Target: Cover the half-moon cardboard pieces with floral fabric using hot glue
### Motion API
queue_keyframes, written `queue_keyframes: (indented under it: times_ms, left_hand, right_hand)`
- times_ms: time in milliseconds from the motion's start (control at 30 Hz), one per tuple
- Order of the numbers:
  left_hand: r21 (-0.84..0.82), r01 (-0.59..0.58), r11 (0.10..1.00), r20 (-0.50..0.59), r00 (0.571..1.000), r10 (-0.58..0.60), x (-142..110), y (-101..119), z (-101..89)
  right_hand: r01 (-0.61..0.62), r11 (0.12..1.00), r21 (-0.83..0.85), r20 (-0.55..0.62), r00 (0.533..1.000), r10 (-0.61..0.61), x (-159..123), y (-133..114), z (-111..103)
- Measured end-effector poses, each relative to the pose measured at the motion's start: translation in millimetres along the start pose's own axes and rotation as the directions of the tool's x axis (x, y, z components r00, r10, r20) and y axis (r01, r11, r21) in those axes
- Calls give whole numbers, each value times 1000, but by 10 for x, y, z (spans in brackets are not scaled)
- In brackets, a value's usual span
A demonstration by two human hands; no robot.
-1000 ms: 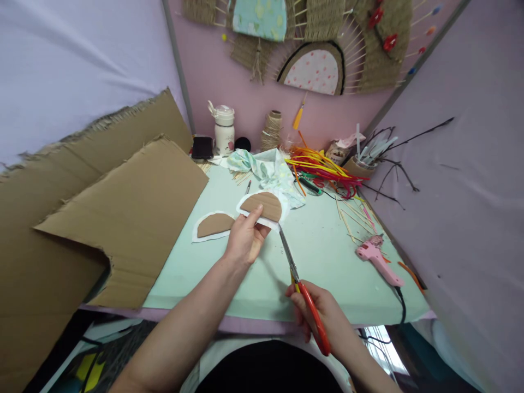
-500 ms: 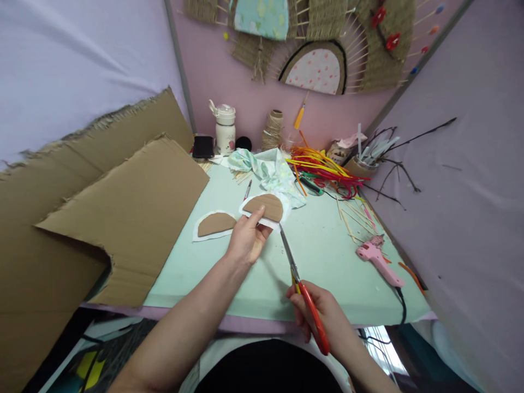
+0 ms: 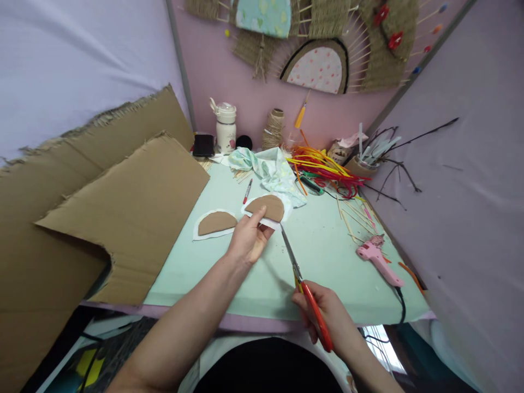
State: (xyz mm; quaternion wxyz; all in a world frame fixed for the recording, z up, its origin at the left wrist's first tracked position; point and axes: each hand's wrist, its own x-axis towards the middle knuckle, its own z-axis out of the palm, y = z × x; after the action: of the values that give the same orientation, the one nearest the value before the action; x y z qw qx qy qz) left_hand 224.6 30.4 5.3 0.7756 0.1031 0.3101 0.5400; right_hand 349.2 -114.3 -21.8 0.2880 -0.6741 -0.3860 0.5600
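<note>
My left hand (image 3: 250, 236) pinches a half-round cardboard piece (image 3: 270, 207) backed with white fabric, thumb on top and fingers beneath. The fabric stands out past the cardboard as a border. In my right hand (image 3: 321, 308) are scissors (image 3: 315, 316) with red handles, a bit of yellow showing inside them. Their blade tips touch or nearly touch the fabric at the piece's lower right corner. Left of my left hand, a second half-round cardboard piece (image 3: 216, 222) lies on the table with a similar white border.
Large cardboard sheets (image 3: 135, 213) lean at the left. A crumpled printed cloth (image 3: 270, 169), a red marker (image 3: 247, 192) and colourful strands (image 3: 323, 166) lie behind the pieces. To the right are thin sticks (image 3: 347, 221) and a pink glue gun (image 3: 380, 259) with a cord.
The held piece and my left hand have shifted very slightly right. My right hand with the scissors has also moved a little to the right.
</note>
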Motion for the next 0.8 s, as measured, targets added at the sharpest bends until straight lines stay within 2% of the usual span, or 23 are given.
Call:
queue_keyframes:
  times_ms: [200,433,533,633,700,767,800]
  left_hand:
    - [27,-45,999,27,999,45,-24,-24,1]
    - [-19,-120,993,-27,993,119,10,67,-4]
    - [23,-127,992,-16,992,127,6,88,-6]
    - [178,-105,978,80,992,92,-19,76,-36]
    - [371,-83,925,190,982,12,-45,83,-72]
    - [598,-109,794,350,927,-136,-81,115,-105]
    - [698,-155,699,432,869,-239,-100,138,-115]
  right_hand:
    - [-22,999,-33,10,1000,22,-35,1,-53]
    - [-90,995,-54,41,995,92,-108,74,-124]
    - [-82,996,-35,8,997,82,-129,84,-173]
    - [17,999,32,-93,996,-14,-120,60,-245]
    - [98,992,80,-188,979,-82,-88,45,-314]
    - [191,978,83,-288,944,-161,-38,36,-401]
    - [243,968,65,-327,922,-209,-11,29,-448]
